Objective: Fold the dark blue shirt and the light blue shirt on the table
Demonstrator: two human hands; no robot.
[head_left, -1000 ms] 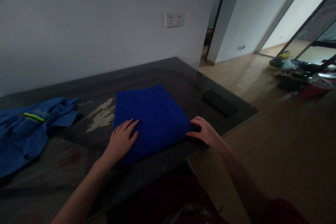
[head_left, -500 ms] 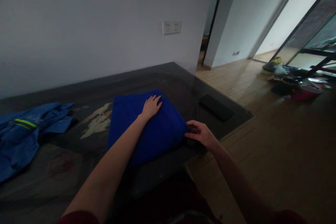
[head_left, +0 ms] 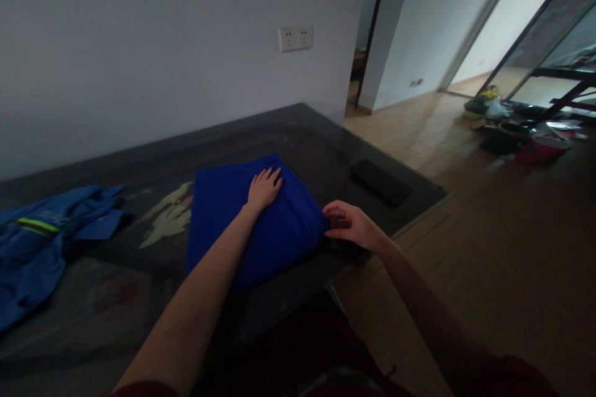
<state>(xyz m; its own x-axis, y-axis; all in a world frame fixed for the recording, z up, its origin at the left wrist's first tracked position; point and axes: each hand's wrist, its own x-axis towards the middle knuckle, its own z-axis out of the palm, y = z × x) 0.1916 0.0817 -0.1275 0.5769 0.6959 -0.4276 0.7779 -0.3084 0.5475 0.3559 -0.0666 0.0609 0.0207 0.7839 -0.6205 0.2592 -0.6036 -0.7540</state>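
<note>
A folded piece of blue cloth (head_left: 223, 198), perhaps a garment, lies on the dark table (head_left: 321, 142). My left hand (head_left: 264, 188) rests flat on its upper part, fingers stretched out. At the cloth's right corner, the curled fingers and thumb of my right hand (head_left: 350, 223) close around the folded edge. A ring shows on one finger of that hand. The cloth's near left side is partly hidden behind my left forearm.
A lighter blue garment (head_left: 35, 248) with a yellow-green stripe lies crumpled at the left. Toward the table's right edge is a black flat oblong object (head_left: 379, 182). The wall behind has sockets (head_left: 296, 38). Basins and bags (head_left: 516, 127) stand on the floor at the right.
The view has shifted slightly. My left hand stays flat on the cloth, and my right hand remains at its corner with the fingers slightly more curled.
</note>
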